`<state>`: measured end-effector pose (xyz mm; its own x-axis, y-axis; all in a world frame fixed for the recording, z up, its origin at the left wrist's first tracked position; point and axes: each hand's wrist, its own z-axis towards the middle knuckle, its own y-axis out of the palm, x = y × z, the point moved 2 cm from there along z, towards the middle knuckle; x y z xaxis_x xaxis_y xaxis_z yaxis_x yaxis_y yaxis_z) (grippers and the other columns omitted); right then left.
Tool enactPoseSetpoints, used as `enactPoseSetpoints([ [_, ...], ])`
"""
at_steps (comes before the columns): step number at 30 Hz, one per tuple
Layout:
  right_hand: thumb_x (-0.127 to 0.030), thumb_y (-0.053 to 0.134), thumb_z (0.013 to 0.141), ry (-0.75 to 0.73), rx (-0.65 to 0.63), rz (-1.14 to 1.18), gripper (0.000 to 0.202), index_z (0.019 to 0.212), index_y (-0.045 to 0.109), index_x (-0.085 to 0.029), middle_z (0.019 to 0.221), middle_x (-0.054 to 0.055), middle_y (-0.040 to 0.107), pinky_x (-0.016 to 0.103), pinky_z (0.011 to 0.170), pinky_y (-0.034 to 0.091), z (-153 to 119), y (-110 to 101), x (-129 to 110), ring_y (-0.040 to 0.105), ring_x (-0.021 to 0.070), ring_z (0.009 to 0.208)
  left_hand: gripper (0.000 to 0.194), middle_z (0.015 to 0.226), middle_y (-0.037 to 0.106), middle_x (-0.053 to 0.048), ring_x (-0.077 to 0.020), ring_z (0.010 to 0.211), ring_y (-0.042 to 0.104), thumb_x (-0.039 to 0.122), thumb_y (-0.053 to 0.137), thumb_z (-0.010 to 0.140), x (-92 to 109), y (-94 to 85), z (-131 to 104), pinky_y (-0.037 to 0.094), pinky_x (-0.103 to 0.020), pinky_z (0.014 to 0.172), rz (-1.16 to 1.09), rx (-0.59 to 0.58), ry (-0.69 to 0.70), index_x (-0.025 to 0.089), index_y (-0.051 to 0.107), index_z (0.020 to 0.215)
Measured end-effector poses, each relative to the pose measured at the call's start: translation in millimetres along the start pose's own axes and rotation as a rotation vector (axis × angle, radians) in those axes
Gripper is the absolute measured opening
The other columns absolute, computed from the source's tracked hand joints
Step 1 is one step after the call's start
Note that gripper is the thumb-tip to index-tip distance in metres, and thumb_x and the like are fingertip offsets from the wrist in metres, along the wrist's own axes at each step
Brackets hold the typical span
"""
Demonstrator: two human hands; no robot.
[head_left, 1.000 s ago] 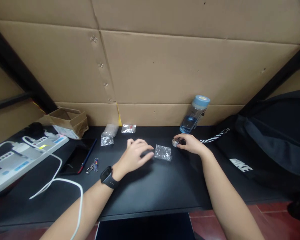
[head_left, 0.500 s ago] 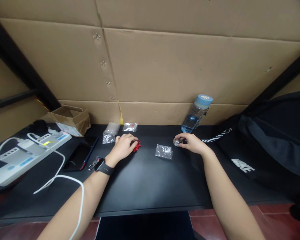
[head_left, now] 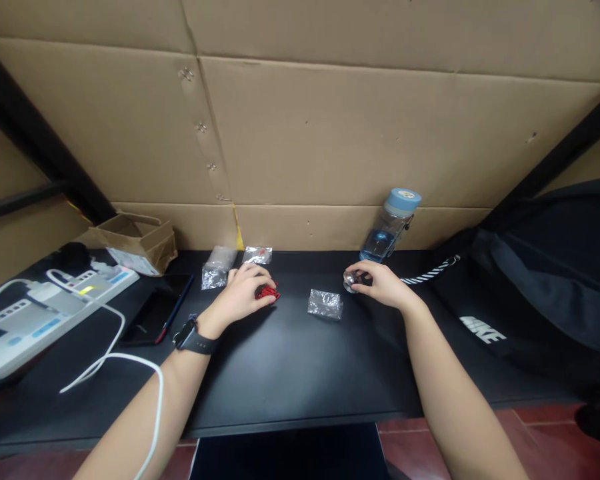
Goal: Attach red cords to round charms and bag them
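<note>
My left hand [head_left: 243, 293], with a black watch [head_left: 195, 335] on its wrist, curls its thumb and fingers round a small bundle of red cord [head_left: 267, 292] on the black table. The fingers partly cover the bundle. On the right, my right hand [head_left: 377, 285] grips a small clear round object [head_left: 349, 281] between thumb and fingers, low at the tabletop; its exact kind cannot be made out. Between the hands lies a crinkled clear plastic packet [head_left: 325, 304]. More clear packets [head_left: 215, 275] lie just beyond my left hand, and a flat packet with something red [head_left: 257, 255] lies behind it.
A water bottle [head_left: 389, 227] with a blue lid stands behind my right hand. At right is a black bag [head_left: 510, 300] with a striped strap. A small cardboard box [head_left: 140, 243], a phone [head_left: 157, 310], and a white power strip [head_left: 55, 320] with cables occupy the left.
The left thumb and fingers have closed further around the red cord, with the thumb lower. The right hand still holds the clear round object, which looks slightly turned. The view has shifted slightly.
</note>
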<state>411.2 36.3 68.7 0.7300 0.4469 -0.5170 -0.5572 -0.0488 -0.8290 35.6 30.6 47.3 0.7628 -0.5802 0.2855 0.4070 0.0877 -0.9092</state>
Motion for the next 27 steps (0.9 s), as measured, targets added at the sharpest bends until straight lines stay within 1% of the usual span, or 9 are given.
enactPoseSetpoints([
  [3, -0.021, 0.072, 0.082, -0.020, 0.008, 0.008, 0.030, 0.112, 0.071, -0.026, 0.114, 0.005, 0.071, 0.034, 0.083, 0.055, -0.1, -1.8, -5.9, 0.069, 0.0207, 0.096, 0.018, 0.125, 0.064, -0.003, -0.0322, 0.124, 0.046, 0.038, 0.082, 0.079, 6.1, 2.1, -1.2, 0.032, -0.046, 0.094, 0.043, -0.017, 0.074, 0.032, 0.077, 0.095],
  [6, -0.021, 0.071, 0.083, -0.038, 0.032, 0.005, 0.029, 0.110, 0.071, -0.027, 0.114, 0.004, 0.071, 0.035, 0.083, 0.054, -0.3, -3.4, -10.9, 0.068, 0.0211, 0.098, 0.012, 0.127, 0.063, -0.003, -0.0324, 0.124, 0.045, 0.031, 0.081, 0.079, 10.0, 7.1, -1.6, 0.033, -0.047, 0.094, 0.071, -0.009, 0.100, 0.031, 0.079, 0.092],
  [8, -0.021, 0.071, 0.083, -0.052, 0.051, 0.005, 0.029, 0.111, 0.071, -0.027, 0.114, 0.005, 0.070, 0.035, 0.083, 0.054, -0.2, -3.6, -14.3, 0.067, 0.0218, 0.100, 0.011, 0.127, 0.062, -0.003, -0.0323, 0.124, 0.044, 0.029, 0.080, 0.081, 12.2, 9.2, -1.6, 0.034, -0.047, 0.095, 0.081, -0.006, 0.108, 0.031, 0.079, 0.092],
  [12, -0.021, 0.071, 0.083, -0.079, 0.076, 0.020, 0.029, 0.112, 0.071, -0.027, 0.116, 0.006, 0.070, 0.036, 0.084, 0.055, 0.3, -1.7, -22.4, 0.066, 0.0230, 0.102, 0.013, 0.129, 0.061, -0.005, -0.0327, 0.125, 0.043, 0.029, 0.077, 0.084, 16.2, 8.3, -2.0, 0.035, -0.049, 0.097, 0.103, -0.010, 0.110, 0.031, 0.079, 0.097],
  [15, -0.020, 0.071, 0.083, -0.094, 0.090, 0.041, 0.031, 0.113, 0.072, -0.027, 0.118, 0.006, 0.069, 0.037, 0.086, 0.055, 0.8, 0.5, -27.8, 0.066, 0.0232, 0.102, 0.016, 0.134, 0.059, -0.007, -0.0345, 0.128, 0.041, 0.029, 0.076, 0.084, 18.0, 5.0, -2.5, 0.036, -0.051, 0.097, 0.130, 0.009, 0.084, 0.031, 0.079, 0.100],
  [17, -0.020, 0.071, 0.083, -0.104, 0.098, 0.051, 0.031, 0.113, 0.072, -0.027, 0.118, 0.007, 0.069, 0.038, 0.086, 0.056, 1.3, 1.7, -30.1, 0.067, 0.0237, 0.102, 0.014, 0.136, 0.059, -0.007, -0.0356, 0.128, 0.040, 0.030, 0.076, 0.084, 18.9, 3.8, -2.7, 0.036, -0.053, 0.098, 0.139, 0.010, 0.078, 0.030, 0.079, 0.098],
  [20, -0.021, 0.071, 0.082, -0.114, 0.099, 0.052, 0.031, 0.113, 0.072, -0.026, 0.118, 0.008, 0.069, 0.038, 0.086, 0.056, 2.2, 3.0, -30.7, 0.067, 0.0241, 0.103, 0.012, 0.138, 0.058, -0.006, -0.0361, 0.128, 0.040, 0.031, 0.075, 0.085, 21.1, 4.2, -3.1, 0.035, -0.054, 0.099, 0.137, -0.007, 0.088, 0.031, 0.080, 0.096],
  [24, -0.020, 0.071, 0.082, -0.119, 0.097, 0.045, 0.031, 0.113, 0.072, -0.026, 0.118, 0.007, 0.069, 0.037, 0.087, 0.056, 2.8, 3.6, -29.4, 0.067, 0.0235, 0.103, 0.014, 0.139, 0.057, -0.005, -0.0355, 0.129, 0.039, 0.029, 0.073, 0.087, 25.9, 6.1, -3.4, 0.035, -0.052, 0.100, 0.124, -0.007, 0.095, 0.033, 0.080, 0.099],
  [27, -0.021, 0.071, 0.082, -0.122, 0.101, 0.044, 0.030, 0.112, 0.072, -0.026, 0.118, 0.007, 0.069, 0.037, 0.087, 0.055, 2.7, 3.4, -29.6, 0.067, 0.0233, 0.103, 0.016, 0.138, 0.057, -0.004, -0.0335, 0.128, 0.040, 0.030, 0.070, 0.090, 32.0, 8.5, -3.1, 0.035, -0.050, 0.099, 0.095, -0.026, 0.132, 0.035, 0.079, 0.102],
])
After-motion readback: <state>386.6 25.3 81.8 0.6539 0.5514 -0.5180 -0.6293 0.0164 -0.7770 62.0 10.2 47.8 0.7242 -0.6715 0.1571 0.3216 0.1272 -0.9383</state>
